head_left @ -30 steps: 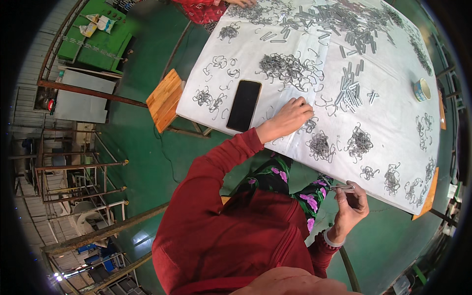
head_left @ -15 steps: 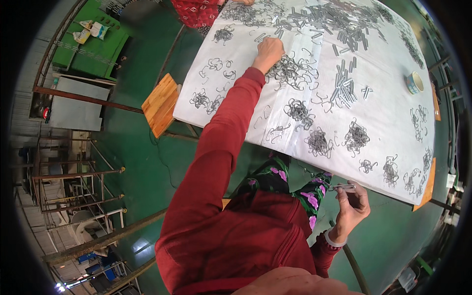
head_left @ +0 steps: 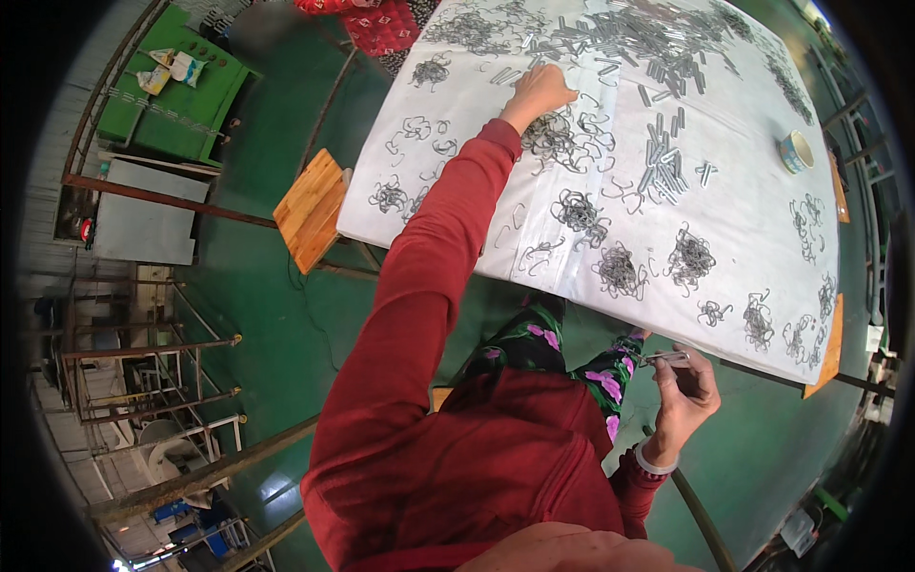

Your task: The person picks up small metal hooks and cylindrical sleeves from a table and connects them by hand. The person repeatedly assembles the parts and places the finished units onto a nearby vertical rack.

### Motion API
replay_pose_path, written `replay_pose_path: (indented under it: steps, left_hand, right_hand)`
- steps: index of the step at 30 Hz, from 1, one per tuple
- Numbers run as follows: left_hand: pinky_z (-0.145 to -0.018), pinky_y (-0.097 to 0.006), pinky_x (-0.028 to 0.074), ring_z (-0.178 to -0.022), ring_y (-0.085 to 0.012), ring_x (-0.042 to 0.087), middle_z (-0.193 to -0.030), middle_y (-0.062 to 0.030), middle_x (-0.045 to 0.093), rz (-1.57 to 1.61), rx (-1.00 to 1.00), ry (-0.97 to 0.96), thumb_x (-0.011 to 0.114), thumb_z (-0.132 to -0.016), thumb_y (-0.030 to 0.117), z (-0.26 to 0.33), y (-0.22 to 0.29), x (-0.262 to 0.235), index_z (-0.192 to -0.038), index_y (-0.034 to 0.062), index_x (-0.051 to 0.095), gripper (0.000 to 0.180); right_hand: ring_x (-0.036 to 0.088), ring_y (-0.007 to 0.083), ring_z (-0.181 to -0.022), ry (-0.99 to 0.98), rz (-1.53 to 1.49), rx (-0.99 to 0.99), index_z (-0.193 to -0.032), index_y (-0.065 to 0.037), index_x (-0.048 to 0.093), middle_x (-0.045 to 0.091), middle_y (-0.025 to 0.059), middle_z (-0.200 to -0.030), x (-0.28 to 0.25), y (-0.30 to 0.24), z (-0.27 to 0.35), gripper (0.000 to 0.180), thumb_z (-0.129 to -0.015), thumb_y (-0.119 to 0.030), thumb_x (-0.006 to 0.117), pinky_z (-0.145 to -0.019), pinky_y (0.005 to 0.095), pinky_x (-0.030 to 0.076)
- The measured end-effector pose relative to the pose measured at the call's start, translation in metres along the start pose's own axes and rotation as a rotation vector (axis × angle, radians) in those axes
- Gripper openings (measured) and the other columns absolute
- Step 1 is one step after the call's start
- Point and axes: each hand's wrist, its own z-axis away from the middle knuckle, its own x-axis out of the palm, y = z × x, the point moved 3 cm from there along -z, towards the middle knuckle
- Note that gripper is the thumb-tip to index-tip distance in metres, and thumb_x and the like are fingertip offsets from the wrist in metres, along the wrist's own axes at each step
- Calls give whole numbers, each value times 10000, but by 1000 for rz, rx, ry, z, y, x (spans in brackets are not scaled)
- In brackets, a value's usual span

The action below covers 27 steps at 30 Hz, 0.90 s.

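My left hand [head_left: 539, 91] reaches far over the white-covered table, with its fingers closed at the upper edge of a large heap of dark curved wire hooks [head_left: 562, 141]. Whatever its fingertips hold is too small to make out. Below the table's front edge, my right hand [head_left: 688, 393] grips a slim silver metal bar [head_left: 673, 357] between thumb and fingers. Many similar silver bars [head_left: 661, 164] lie loose on the right of the heap. Smaller piles of hooks [head_left: 621, 271] sit along the near side of the white cloth [head_left: 457, 214].
A paper cup [head_left: 797, 153] stands near the table's right side. One wooden stool [head_left: 313, 212] is by the left corner, another [head_left: 827, 348] by the right. A person in red patterned clothing [head_left: 381, 30] is at the far left edge. Metal racks [head_left: 152, 353] line the left.
My left hand has shifted slightly right, its fingers now pointing over the hook heap. My right hand stays nearly in place with the bar. The other person's hand has left the view.
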Motion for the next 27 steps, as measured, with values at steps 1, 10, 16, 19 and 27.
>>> replay_pose_path:
  steps: [1,10,16,19,27]
  left_hand:
    - [-772,-442,489,-886,-372,621,-904,-228,645,-1,10,-1,682,-666,281,-1,5,-9,-797,-22,666,330]
    - [-767,-415,492,-851,-334,633,-852,-176,667,97,104,63,683,-689,260,-17,2,-23,-837,63,716,248]
    - [-780,-405,492,-857,-327,635,-893,-159,669,30,50,57,711,-692,266,-16,-13,-13,-868,88,719,251]
    - [-778,-407,494,-866,-333,633,-892,-166,668,-126,71,-81,723,-679,252,-18,-22,1,-853,87,719,240]
    - [-746,-445,491,-850,-360,627,-823,-188,656,-309,226,-73,692,-700,180,-6,-46,32,-799,16,673,193]
  right_hand:
    - [593,131,-793,-5,11,-1,-936,43,611,635,116,-927,-2,1,0,287,-679,156,668,-740,246,476]
    - [587,129,-779,-9,-6,6,-919,46,612,629,103,-891,-1,2,-1,268,-678,146,672,-741,249,470]
    - [580,131,-773,0,28,26,-912,52,612,621,104,-880,-4,2,-6,256,-681,144,671,-736,242,461]
    - [579,137,-776,24,33,35,-914,53,610,618,108,-884,-6,5,-10,255,-685,144,670,-734,245,463]
    - [581,160,-763,64,23,55,-921,49,601,612,135,-931,-19,11,-20,258,-690,142,672,-713,266,479]
